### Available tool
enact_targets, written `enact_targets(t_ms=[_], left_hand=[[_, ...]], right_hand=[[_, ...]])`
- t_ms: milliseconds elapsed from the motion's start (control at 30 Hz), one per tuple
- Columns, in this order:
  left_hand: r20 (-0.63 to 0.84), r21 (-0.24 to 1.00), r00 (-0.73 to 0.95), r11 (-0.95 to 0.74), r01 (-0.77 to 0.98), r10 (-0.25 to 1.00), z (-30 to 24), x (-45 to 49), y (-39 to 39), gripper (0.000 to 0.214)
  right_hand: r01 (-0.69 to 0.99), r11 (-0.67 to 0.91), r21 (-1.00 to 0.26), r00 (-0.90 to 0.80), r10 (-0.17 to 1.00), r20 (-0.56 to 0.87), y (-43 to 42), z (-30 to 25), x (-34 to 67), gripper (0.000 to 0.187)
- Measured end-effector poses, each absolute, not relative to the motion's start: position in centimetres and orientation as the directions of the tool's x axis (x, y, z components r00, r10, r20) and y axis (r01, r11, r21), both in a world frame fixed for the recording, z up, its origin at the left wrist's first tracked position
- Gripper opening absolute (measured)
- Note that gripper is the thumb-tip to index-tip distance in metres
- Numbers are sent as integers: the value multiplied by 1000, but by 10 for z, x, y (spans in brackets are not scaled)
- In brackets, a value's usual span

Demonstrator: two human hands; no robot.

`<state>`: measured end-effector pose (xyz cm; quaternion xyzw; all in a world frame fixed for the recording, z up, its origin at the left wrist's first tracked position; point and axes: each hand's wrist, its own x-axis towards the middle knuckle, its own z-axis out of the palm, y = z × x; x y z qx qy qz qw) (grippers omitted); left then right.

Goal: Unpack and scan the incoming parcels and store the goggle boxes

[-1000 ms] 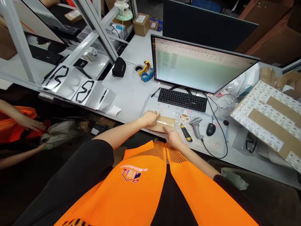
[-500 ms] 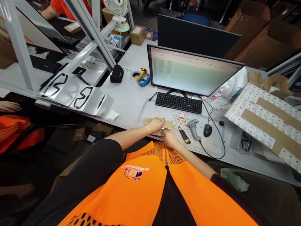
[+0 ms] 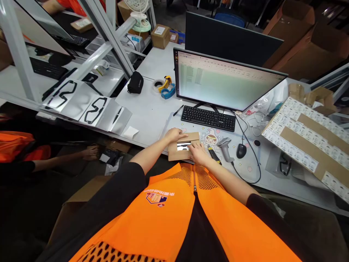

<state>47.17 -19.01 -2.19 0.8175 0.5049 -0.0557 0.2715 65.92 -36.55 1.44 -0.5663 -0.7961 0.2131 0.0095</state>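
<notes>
A small brown cardboard box (image 3: pixel 178 156) lies at the front edge of the desk mat, its top parted along the middle. Through the gap shows a silvery-white thing with black on it (image 3: pixel 182 146), too small to name. My left hand (image 3: pixel 174 135) grips the box's far left part, fingers closed over it. On the near right side, my right hand (image 3: pixel 199 153) is closed at the edge of the gap, its fingertips partly hidden. A black and yellow utility knife (image 3: pixel 214 154) lies just right of that hand, with a grey barcode scanner (image 3: pixel 225 150) beyond it.
A keyboard (image 3: pixel 207 118) and monitor (image 3: pixel 229 82) stand behind the box. Right are a mouse (image 3: pixel 241 151) with its cable and a label-covered cardboard sheet (image 3: pixel 300 145). Tape rolls (image 3: pixel 165 87) and silver packets (image 3: pixel 89 109) lie left. A co-worker's hand (image 3: pixel 91 153) shows far left.
The box top has parted, exposing the silvery-white and black thing inside. My left hand has shifted left and farther from me; my right hand moved slightly right. A co-worker's arm now reaches in.
</notes>
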Motion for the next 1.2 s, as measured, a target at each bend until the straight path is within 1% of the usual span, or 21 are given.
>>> enact_targets(t_ms=[100,167,233,300,367,400,433,467,533,600,667,767,833,900,967,1000,1033,1067,1100,1133,1200], left_hand=[[-325,373,412,-285,883,851,-28,468,-200,69],[-328,367,400,-274,889,856,-26,469,-200,69],[-335,360,403,-280,890,852,-21,471,-200,67],[-307,353,425,-313,882,852,-13,475,-204,61],[-182,347,523,-443,826,833,-3,481,-212,49],[-98,339,598,-538,771,795,3,483,-218,43],[-28,328,680,-636,698,733,8,485,-225,41],[4,323,761,-721,613,648,12,485,-232,41],[-57,359,878,-811,463,476,18,478,-247,38],[-179,408,907,-810,421,381,21,461,-260,30],[-258,411,884,-784,465,389,22,439,-268,28],[-250,364,854,-773,519,456,26,407,-272,37],[-198,340,852,-781,524,485,31,390,-269,41],[-142,338,835,-767,546,532,35,371,-264,38],[-83,390,772,-692,607,631,33,350,-257,30],[-53,455,701,-608,651,711,30,341,-253,26],[-32,558,582,-468,685,813,25,333,-251,22],[-36,674,419,-288,680,907,18,328,-249,16],[-72,772,243,-100,628,967,10,326,-248,11],[-129,836,87,61,546,988,2,328,-249,8],[-229,877,-103,251,410,968,-17,341,-255,14]], right_hand=[[911,268,-314,-336,924,-185,-384,12,653,25],[905,269,-328,-347,914,-208,-398,9,654,23],[880,260,-398,-381,886,-264,-404,6,662,33],[820,235,-522,-431,854,-292,-398,5,673,48],[742,235,-627,-489,831,-267,-379,7,685,49],[722,252,-644,-514,819,-256,-368,9,689,49],[723,280,-631,-537,803,-259,-356,11,693,49],[743,314,-591,-556,781,-285,-345,14,695,52],[798,387,-462,-574,723,-385,-329,20,697,58],[806,475,-353,-591,678,-437,-320,26,700,61],[800,536,-270,-600,700,-387,-316,31,709,64],[849,503,-163,-529,804,-272,-311,32,732,64],[871,468,-149,-491,837,-241,-306,28,748,59],[855,478,-201,-514,834,-202,-300,21,761,53],[827,479,-293,-530,839,-125,-294,10,768,46],[819,454,-351,-509,857,-78,-293,3,769,42],[808,411,-423,-467,883,-35,-292,-5,768,38],[789,347,-507,-404,915,-2,-292,-13,765,34],[756,265,-598,-323,946,11,-293,-22,760,30],[708,166,-686,-230,973,-1,-295,-31,752,28],[576,-60,-815,-22,996,-89,-300,-49,732,38]])
